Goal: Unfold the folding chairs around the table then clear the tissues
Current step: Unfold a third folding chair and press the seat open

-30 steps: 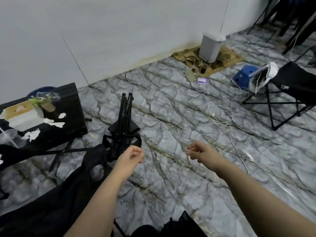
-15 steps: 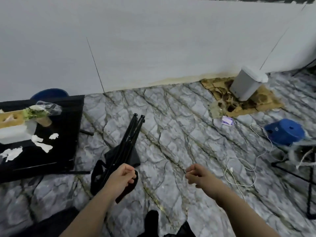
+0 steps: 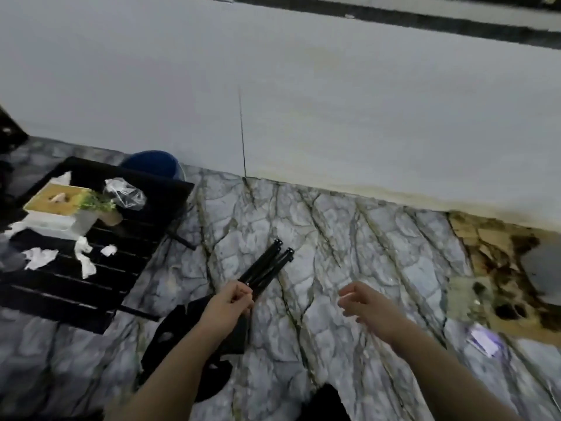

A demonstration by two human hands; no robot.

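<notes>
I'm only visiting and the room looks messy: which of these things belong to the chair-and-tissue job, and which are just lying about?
Part of the job:
- folded chair, held in the left hand
- black table
- crumpled tissues
- right hand, open and empty

Just lying about:
- small potted plant
- clear plastic wrap
- blue bin
- cardboard

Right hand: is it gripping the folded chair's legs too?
No, the right hand hangs open and empty above the floor, apart from the folded chair that only the left hand holds.

Tissues (image 3: pixel 41 257) on table (image 3: pixel 100 287), chair (image 3: pixel 267 268) rt.
</notes>
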